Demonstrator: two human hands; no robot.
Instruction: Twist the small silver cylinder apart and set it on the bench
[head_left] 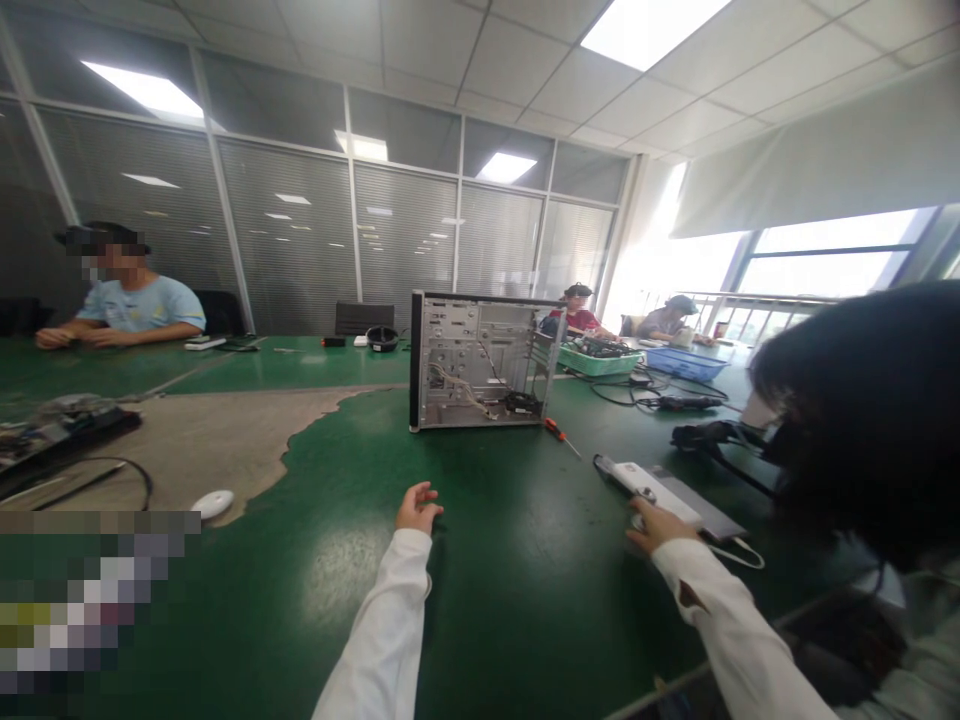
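My left hand (418,507) is held over the green table (495,560), fingers slightly curled and apart, with nothing in it. In front of it stands an upright computer case (487,365), its side open, showing cables and a black fan (523,402) inside. An orange-handled screwdriver (555,430) lies at the case's lower right corner. My right hand (661,522) is at the near edge of a long white device (660,490), by a small round silvery piece (645,494). Its thumb and fingers are apart; whether they touch the device, I cannot tell.
A grey flat device (697,500) with a white cable lies beside the white one. A person with dark hair (862,420) leans in close at right. Green (600,362) and blue (682,364) baskets stand behind. A white mouse (214,503) and electronic parts (64,435) are at left.
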